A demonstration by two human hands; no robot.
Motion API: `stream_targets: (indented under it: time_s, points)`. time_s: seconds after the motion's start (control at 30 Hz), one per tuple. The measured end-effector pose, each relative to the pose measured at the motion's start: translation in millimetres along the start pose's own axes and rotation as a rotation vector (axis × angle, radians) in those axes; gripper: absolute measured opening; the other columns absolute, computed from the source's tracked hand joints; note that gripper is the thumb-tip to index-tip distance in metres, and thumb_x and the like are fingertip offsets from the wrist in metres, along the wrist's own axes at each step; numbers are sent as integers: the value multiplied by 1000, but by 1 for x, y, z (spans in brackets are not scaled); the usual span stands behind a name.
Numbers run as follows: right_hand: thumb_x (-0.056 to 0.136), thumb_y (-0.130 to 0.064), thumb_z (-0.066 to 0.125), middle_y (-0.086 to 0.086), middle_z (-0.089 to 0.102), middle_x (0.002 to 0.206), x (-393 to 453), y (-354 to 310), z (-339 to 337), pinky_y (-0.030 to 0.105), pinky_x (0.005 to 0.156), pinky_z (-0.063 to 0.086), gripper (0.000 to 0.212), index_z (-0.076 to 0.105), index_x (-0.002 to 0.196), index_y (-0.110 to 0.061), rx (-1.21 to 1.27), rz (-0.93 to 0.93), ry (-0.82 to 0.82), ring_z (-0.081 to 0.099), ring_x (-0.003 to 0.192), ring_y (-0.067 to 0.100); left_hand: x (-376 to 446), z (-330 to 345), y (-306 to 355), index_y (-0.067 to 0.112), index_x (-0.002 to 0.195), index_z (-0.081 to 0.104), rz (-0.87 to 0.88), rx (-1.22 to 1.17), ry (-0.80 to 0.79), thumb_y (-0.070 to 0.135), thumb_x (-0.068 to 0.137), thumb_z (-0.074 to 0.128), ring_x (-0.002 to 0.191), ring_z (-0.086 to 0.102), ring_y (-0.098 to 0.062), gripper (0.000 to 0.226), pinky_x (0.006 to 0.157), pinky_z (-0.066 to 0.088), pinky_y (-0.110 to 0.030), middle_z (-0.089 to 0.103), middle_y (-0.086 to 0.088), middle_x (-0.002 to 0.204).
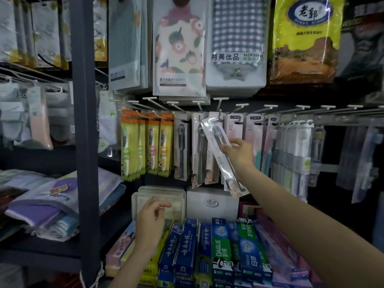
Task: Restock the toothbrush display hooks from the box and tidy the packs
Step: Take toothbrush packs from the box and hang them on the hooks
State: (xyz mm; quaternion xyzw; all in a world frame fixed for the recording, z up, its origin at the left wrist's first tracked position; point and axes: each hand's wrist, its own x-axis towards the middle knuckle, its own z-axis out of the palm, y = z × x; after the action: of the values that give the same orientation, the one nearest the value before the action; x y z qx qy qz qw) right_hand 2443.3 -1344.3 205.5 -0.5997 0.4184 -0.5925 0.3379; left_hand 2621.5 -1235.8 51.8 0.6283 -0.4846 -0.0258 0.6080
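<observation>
Toothbrush pack [223,154] hung tilted, its top hole right at the tip of the middle display hook [219,113]; we couldn't tell if it was fully threaded on. Our right hand [239,153] pinched the pack at mid-length, just below and right of that hook, thumb on the front face. Our left hand [150,219] was well below and left of the hook, over the toothpaste boxes [224,252], fingers loosely curled, holding nothing. Handling call: the pack looked light, a thin clear blister on card, glossy and likely slippery, and it would flex if squeezed hard. We judged the better hold to be nearer the top hole, on the card edges, to steer the hole onto the wire. Neighbouring packs [199,150] left of the hook hung slightly skewed and needed straightening.
</observation>
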Motion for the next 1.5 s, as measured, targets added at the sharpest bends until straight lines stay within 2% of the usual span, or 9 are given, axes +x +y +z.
stream_targets:
  time_s: [0.23, 0.43, 0.57, 0.7, 0.83, 1.03, 1.13, 1.27, 1.5]
  points:
    - [87, -15, 63, 2, 62, 102, 20, -17, -10, 39, 83, 54, 32, 57, 119, -11, -64, -7, 17, 63, 86, 22, -6, -10, -4, 28, 73, 63, 18, 34, -21, -2, 90, 52, 65, 56, -8, 36, 55, 40, -12, 62, 5, 92]
    - [89, -14, 61, 4, 56, 97, 0, 5, -7, 31, 88, 47, 29, 49, 113, -7, -9, 154, -168, 55, 91, 19, -15, 2, -1, 21, 78, 65, 8, 63, -30, 0, 91, 51, 46, 43, -6, 29, 44, 34, -14, 61, 6, 85]
    - [88, -15, 62, 11, 56, 104, -16, 39, -42, 36, 84, 50, 38, 44, 121, -8, -113, 208, -201, 58, 90, 22, -25, 22, 21, 25, 77, 62, 99, 1, -79, -1, 92, 49, 67, 52, -1, 32, 61, 44, -13, 59, 9, 82]
    - [88, -11, 62, 7, 58, 86, -40, 74, -127, 33, 71, 51, 36, 43, 118, -9, -275, 167, -256, 60, 84, 22, -55, 62, 49, 31, 76, 59, 165, -34, -173, 3, 93, 48, 63, 53, -8, 35, 56, 41, -16, 62, -2, 87]
    - [86, 1, 59, 4, 59, 70, -76, 108, -247, 13, 49, 45, 30, 46, 112, -5, -462, 110, -256, 56, 46, -1, -118, 128, 87, 12, 85, 67, 289, -83, -344, -6, 89, 48, 71, 54, -1, 26, 66, 38, -3, 61, -1, 88]
    - [89, 9, 51, 2, 63, 60, -142, 208, -422, 14, 46, 46, 21, 49, 109, 3, -559, 428, -362, 55, 40, 0, -257, 255, 110, 6, 93, 68, 241, -112, -752, -10, 80, 46, 81, 60, -16, 30, 74, 42, -16, 60, 0, 87]
    - [76, 0, 72, -1, 62, 48, -183, 276, -491, 16, 40, 45, 31, 54, 98, 13, -532, 724, -364, 60, 42, 7, -336, 312, 96, 5, 102, 64, 89, -7, -964, -9, 81, 49, 92, 61, -24, 29, 77, 39, -20, 62, -6, 95]
    - [88, -14, 60, 14, 64, 112, -243, 359, -550, 26, 84, 45, 25, 62, 113, -8, -832, 900, -570, 59, 108, 30, -424, 354, 71, 10, 116, 57, -69, 324, -1287, 5, 87, 53, 105, 55, -24, 30, 82, 36, -20, 53, -8, 113]
    - [85, -44, 61, 7, 17, 151, -348, 437, -556, 47, 112, 20, 80, 14, 148, -28, -1240, 655, -1275, 18, 139, 30, -490, 366, 66, 17, 91, 56, -247, 584, -1338, 5, 85, 51, 92, 50, -19, 14, 79, 39, -27, 51, -9, 100]
